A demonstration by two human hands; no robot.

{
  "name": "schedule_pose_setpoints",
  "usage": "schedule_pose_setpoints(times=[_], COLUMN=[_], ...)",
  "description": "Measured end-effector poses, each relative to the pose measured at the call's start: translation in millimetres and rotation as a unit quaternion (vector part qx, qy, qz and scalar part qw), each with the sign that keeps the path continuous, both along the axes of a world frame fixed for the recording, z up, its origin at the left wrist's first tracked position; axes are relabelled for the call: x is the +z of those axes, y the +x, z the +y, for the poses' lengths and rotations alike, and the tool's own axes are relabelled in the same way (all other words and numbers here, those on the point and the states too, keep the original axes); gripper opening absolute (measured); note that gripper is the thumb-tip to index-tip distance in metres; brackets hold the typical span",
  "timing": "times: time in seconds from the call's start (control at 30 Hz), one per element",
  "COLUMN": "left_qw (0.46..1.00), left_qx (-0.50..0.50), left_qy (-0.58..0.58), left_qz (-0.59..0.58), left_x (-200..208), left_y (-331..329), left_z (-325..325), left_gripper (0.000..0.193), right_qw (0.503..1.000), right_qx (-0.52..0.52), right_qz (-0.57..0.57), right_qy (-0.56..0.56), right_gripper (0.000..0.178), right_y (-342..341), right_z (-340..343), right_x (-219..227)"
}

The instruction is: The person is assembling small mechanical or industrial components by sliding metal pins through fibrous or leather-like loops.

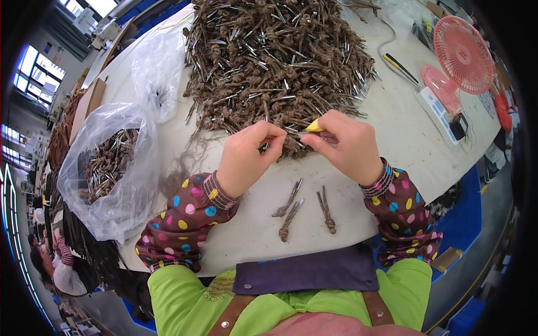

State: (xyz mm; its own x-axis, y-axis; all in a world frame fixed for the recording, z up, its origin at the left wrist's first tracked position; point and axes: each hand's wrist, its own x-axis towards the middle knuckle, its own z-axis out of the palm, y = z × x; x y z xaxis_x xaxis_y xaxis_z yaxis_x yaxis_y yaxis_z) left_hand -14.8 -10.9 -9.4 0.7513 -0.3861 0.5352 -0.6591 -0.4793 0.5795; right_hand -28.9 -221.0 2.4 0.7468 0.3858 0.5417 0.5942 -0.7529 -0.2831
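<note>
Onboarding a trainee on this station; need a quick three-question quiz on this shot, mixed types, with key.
1. Count: how many loose cords lie on the table between the pile and the apron?
2. True or false: the yellow item is in the right hand.
3. Choose: the fan stands
a) left of the pile
b) right of the pile
c) on top of the pile

Key: 1. Three; 2. True; 3. b
</note>
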Motion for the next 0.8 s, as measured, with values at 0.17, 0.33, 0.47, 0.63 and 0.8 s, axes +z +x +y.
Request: schedule_pose_setpoints(times=[0.17, 0.33, 0.47, 0.63, 0.8], left_qw=[0.923, 0.852, 0.942, 0.904, 0.840], left_qx=[-0.017, -0.067, -0.080, -0.069, -0.072], left_qy=[-0.215, -0.320, -0.219, -0.200, -0.251], left_qz=[0.319, 0.409, 0.243, 0.371, 0.476], left_x=[1, -1, -4, 0, 3], left_y=[10, 13, 6, 9, 10], left_z=[0, 1, -3, -4, -1], left_gripper=[0.013, 0.021, 0.036, 0.031, 0.023], right_qw=[0.933, 0.843, 0.767, 0.854, 0.898], right_qx=[0.065, 0.065, 0.089, 0.049, 0.030], right_qz=[0.218, 0.364, 0.417, 0.325, 0.247], right_qy=[0.278, 0.390, 0.479, 0.404, 0.362], right_gripper=[0.041, 0.025, 0.025, 0.024, 0.027], right_y=[3, 2, 6, -4, -5], right_z=[6, 12, 9, 16, 20], right_x=[-16, -14, -20, -16, -24])
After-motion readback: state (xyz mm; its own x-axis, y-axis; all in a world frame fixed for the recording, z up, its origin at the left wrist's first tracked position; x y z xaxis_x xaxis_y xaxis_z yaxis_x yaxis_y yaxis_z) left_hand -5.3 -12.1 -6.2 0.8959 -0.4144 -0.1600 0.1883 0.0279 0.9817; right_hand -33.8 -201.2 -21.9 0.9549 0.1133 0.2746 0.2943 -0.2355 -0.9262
